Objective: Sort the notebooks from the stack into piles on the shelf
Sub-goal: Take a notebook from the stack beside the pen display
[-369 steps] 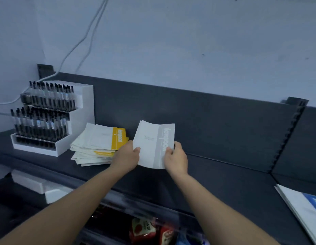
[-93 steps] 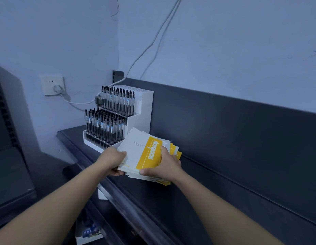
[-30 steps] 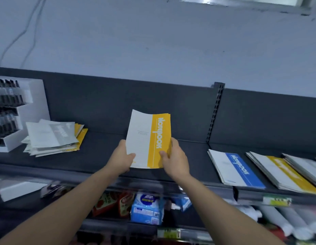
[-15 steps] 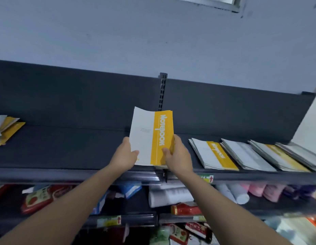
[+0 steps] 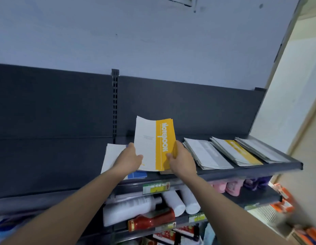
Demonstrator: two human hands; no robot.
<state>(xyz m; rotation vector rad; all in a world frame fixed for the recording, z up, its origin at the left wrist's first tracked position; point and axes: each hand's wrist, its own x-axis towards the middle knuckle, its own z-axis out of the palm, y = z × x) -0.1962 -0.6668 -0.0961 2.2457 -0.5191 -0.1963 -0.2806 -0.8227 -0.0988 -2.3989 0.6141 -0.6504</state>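
Head view: the long dark grey metal shelf lies bare left of its slotted upright post. Right of the post, notebook piles sit side by side up to the shelf's end, just behind the front lip. My left hand and right hand each grip a lower corner of the yellow-and-white paper notebook, thumbs on its cover. It is raised and tilted over the blue-banded pile, beside the grey-banded pile. Half a second ago it was in front of the post, and the loose stack showed at far left; that stack is out of view now. The lower shelf holds white plastic bottles and a red bottle lying down.
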